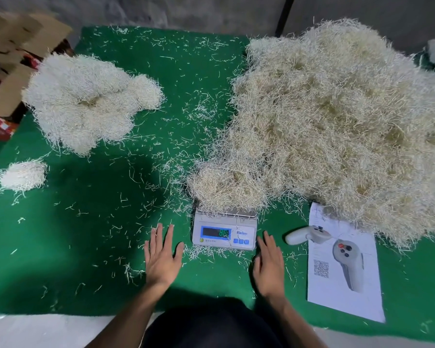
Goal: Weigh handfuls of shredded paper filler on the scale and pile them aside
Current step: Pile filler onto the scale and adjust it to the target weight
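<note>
A white digital scale (224,232) sits near the front of the green table, its display lit with green digits. A handful of shredded paper filler (226,187) lies heaped on its platform. A very large heap of filler (337,126) covers the table's right side. A weighed pile (86,101) lies at the far left, and a small separate clump (23,175) sits nearer, at the left edge. My left hand (161,257) rests flat on the cloth left of the scale, fingers straight. My right hand (269,264) lies flat just right of the scale. Neither holds anything.
A printed sheet (347,305) lies at the front right with two white handheld controllers (307,233) (349,264) on it. Cardboard and red boxes (8,91) stand beyond the table's left edge. Loose shreds are scattered over the green cloth (73,234).
</note>
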Demonstrator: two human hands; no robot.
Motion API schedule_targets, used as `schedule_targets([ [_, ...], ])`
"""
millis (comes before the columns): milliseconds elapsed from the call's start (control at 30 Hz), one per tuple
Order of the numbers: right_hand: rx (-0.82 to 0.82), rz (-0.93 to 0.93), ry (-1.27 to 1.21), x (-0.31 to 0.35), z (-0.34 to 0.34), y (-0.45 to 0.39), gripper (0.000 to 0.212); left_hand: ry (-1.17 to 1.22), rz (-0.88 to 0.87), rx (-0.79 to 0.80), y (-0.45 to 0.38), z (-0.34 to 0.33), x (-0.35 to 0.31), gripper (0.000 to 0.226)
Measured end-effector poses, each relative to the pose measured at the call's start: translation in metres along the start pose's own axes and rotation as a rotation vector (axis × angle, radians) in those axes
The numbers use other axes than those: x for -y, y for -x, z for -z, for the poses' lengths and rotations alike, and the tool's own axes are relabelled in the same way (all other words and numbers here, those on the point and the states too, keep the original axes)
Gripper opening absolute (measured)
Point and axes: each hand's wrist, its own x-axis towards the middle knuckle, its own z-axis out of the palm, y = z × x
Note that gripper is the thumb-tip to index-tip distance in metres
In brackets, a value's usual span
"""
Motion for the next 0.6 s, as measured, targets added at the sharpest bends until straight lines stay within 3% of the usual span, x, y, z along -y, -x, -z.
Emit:
schedule_targets([
  [233,-0.029,-0.012,-0.023,0.003,0.004,-0.005,0.048,0.030,0.000,-0.039,0.001,0.007,-0.007,0.066],
  [333,-0.091,-0.209,-0.293,0.016,0.021,-0.029,0.034,-0.155,0.030,-0.038,-0.009,0.023,-0.022,0.062],
  [433,-0.171,-0.310,-0.462,0.044,0.052,-0.063,0.040,-0.197,0.021,-0.122,-0.038,0.051,-0.056,0.046],
  [533,-0.273,-0.157,-0.461,0.074,0.077,-0.094,0.041,0.207,-0.016,-0.271,-0.066,0.078,-0.091,0.030],
  [600,-0.271,-0.070,-0.457,0.094,0.086,-0.113,0.043,0.574,0.000,-0.260,-0.076,0.095,-0.117,0.032],
])
